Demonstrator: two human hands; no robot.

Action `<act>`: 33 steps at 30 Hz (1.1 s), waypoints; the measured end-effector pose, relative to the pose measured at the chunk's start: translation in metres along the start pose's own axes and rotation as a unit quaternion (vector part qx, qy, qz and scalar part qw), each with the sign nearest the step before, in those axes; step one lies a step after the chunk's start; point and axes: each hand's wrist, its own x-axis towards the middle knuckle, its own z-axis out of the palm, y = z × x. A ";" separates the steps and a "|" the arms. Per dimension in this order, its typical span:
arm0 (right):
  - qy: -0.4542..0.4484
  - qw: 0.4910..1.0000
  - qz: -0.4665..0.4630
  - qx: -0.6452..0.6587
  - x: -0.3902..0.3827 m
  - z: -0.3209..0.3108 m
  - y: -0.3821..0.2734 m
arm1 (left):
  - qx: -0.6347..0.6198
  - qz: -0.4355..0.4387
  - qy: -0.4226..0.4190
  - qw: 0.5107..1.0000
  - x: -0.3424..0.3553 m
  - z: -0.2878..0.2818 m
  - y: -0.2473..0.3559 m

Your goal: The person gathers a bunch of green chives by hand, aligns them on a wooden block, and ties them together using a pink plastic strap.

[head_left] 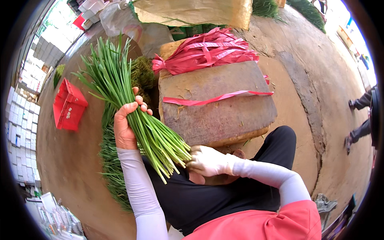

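My bare left hand is wrapped round a thick bunch of garlic chives, held aslant. The green leaf tips point up and to the left, and the paler stalk ends point down and to the right. My right hand, in a white glove, is closed against the stalk ends, above my lap; what its fingers hold is hidden. Just beyond the hands stands a worn block-like stand. A single pink ribbon strip lies across its top, and a bundle of pink strips lies along its far edge.
More chives lie in a long heap on the floor beside my left arm. A red plastic crate stands farther left, with stacked white boxes beyond it. A person's legs show at the far right.
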 end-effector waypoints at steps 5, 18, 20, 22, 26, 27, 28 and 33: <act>0.163 0.983 0.054 -0.058 0.014 -0.038 0.013 | 0.025 -0.006 -0.009 1.000 0.002 0.009 -0.007; -0.176 0.976 0.131 -0.007 -0.058 -0.031 -0.004 | 0.048 -0.081 -0.029 0.995 0.034 0.018 -0.037; -0.101 0.970 0.219 -0.024 -0.075 -0.058 0.006 | 0.053 -0.101 -0.046 0.992 0.042 0.024 -0.048; 0.071 0.943 0.307 0.105 -0.075 -0.081 0.012 | 0.059 -0.117 -0.068 0.989 0.050 0.029 -0.055; 0.316 0.786 0.418 0.329 -0.059 -0.108 0.036 | 0.048 -0.148 -0.078 0.985 0.078 0.052 -0.085; 0.338 0.765 0.395 0.380 -0.062 -0.111 0.042 | 0.038 -0.156 -0.085 0.983 0.086 0.059 -0.094; 0.353 0.744 0.367 0.433 -0.052 -0.118 0.041 | 0.035 -0.155 -0.082 0.984 0.094 0.059 -0.101; 0.373 0.731 0.339 0.460 -0.035 -0.121 0.047 | 0.031 -0.192 -0.093 0.977 0.133 0.078 -0.150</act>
